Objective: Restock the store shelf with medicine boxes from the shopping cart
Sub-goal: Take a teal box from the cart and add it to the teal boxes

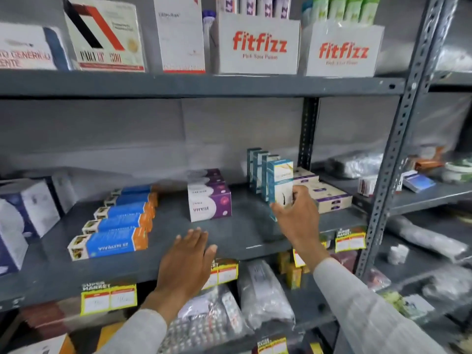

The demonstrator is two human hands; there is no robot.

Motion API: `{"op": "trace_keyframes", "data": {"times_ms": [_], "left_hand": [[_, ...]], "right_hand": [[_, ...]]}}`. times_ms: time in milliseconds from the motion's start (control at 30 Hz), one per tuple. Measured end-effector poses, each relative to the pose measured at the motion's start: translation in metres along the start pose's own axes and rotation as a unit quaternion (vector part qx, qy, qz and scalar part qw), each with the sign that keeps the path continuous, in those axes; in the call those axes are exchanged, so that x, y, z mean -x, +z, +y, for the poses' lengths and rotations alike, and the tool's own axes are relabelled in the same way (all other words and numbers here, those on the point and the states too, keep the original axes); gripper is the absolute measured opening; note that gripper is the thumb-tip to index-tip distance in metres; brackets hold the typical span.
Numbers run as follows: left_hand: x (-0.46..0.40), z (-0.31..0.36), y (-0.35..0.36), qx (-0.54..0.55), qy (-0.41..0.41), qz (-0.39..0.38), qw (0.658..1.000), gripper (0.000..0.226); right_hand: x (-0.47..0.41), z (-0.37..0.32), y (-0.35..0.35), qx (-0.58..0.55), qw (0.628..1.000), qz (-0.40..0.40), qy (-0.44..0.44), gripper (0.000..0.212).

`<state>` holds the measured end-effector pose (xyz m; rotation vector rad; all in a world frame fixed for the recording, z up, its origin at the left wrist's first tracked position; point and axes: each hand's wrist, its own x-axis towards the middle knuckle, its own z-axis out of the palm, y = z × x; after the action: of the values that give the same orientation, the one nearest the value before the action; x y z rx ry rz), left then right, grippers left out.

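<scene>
Right hand (pixel 298 221) grips an upright teal box (pixel 280 182) (long axis vertical).

Teal box (pixel 281 185) base behind right hand (pixel 298 221); print blurred

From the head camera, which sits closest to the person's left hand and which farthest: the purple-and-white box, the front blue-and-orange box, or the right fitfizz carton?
From the left hand:
1. Purple-and-white box, just beyond it, mid-shelf.
2. Front blue-and-orange box, to its left, same shelf.
3. Right fitfizz carton, upper shelf, far right.
</scene>
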<state>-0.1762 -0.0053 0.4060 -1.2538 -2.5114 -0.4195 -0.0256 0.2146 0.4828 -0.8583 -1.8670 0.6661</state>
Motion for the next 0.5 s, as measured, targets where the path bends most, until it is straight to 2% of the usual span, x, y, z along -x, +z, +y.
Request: {"op": "trace_keyframes", "data": {"times_ms": [233,500], "left_hand": [[-0.002,-0.002,0.001,0.008,0.003,0.000,1.000,0.108],[0.000,-0.001,-0.002,0.023,-0.002,-0.007,1.000,0.104]], "right_hand": [[-0.023,0.038,0.019,0.008,0.998,0.006,0.054,0.048],[-0.006,0.050,0.019,0.001,1.000,0.007,0.021,0.066]]}}
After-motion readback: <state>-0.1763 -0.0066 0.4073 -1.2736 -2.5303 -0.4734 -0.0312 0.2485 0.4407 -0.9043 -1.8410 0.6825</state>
